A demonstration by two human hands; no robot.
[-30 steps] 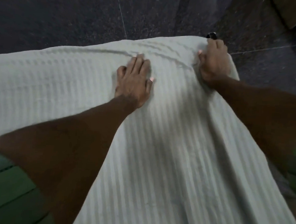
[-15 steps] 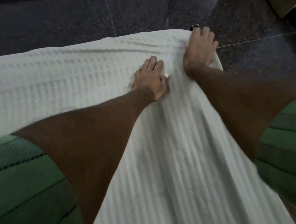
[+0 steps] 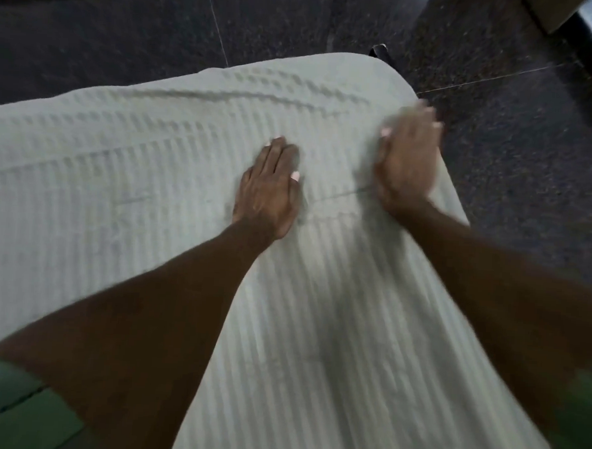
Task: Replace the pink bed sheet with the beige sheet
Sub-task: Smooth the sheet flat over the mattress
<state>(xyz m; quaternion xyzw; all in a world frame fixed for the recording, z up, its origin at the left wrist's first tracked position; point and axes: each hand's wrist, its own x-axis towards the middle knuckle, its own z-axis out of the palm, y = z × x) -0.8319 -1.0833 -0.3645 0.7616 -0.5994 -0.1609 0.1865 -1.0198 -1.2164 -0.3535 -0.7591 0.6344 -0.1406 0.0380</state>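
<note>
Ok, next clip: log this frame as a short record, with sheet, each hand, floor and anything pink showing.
sheet: beige striped sheet spread over the bed, ripples near the far edge
left hand: left hand flat, palm down on the sheet
right hand: right hand blurred, at the right edge near the corner
floor: dark speckled floor
pink sheet: none visible

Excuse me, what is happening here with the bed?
A person is spreading a pale beige striped sheet over a bed. The left hand lies flat on the sheet, palm down. The right hand, blurred, rests near the bed's far corner by the right edge. Some ripples remain near the far edge. No pink sheet is visible. The dark speckled floor surrounds the bed.
</note>
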